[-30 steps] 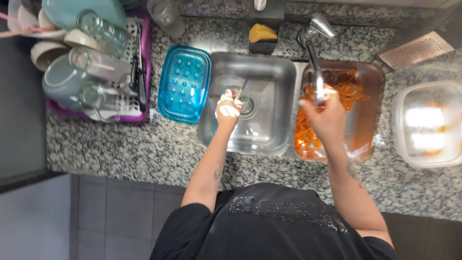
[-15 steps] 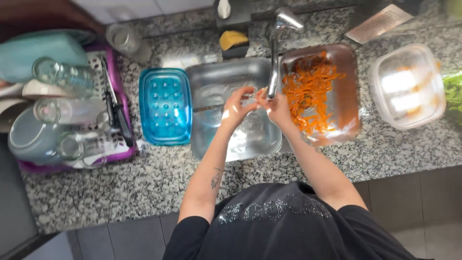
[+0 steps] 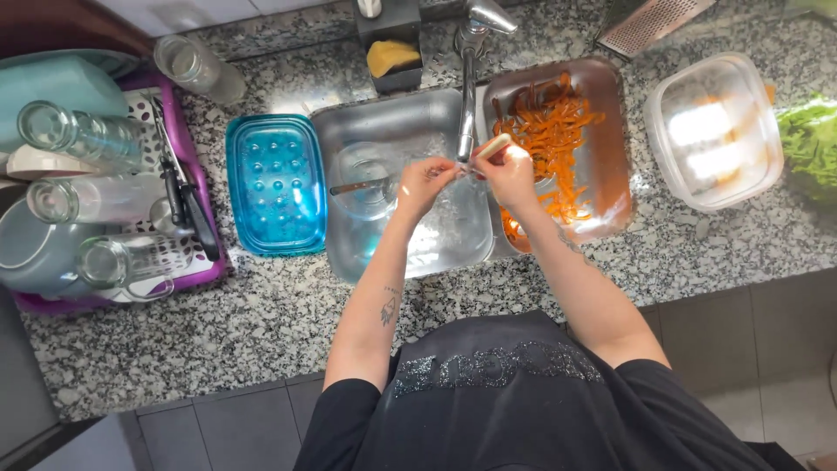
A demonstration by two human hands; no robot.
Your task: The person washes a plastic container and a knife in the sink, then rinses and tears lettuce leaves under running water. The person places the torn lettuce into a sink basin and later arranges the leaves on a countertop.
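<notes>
Both my hands meet under the spout of the metal faucet [image 3: 468, 96], over the left basin of the steel sink [image 3: 436, 249]. My right hand [image 3: 510, 174] grips a small utensil with a cream handle [image 3: 491, 146]. The fingers of my left hand [image 3: 425, 181] pinch its metal end. Left of my hands, a clear glass bowl [image 3: 362, 170] with a spoon [image 3: 349, 187] in it sits in the basin. The right basin [image 3: 612, 187] holds a heap of orange carrot strips [image 3: 549, 126] just behind my right hand.
A blue plastic tub [image 3: 275, 183] lies left of the sink. The purple drying rack [image 3: 209, 272] beyond it holds several glasses and dark-handled knives [image 3: 187, 209]. A clear lidded container [image 3: 719, 131] and greens [image 3: 811, 144] are on the right. A yellow sponge [image 3: 391, 57] and a grater [image 3: 654, 22] lie behind.
My left hand has come up out of the left basin and my right hand has left the carrot basin. They have met under the faucet spout around the utensil.
</notes>
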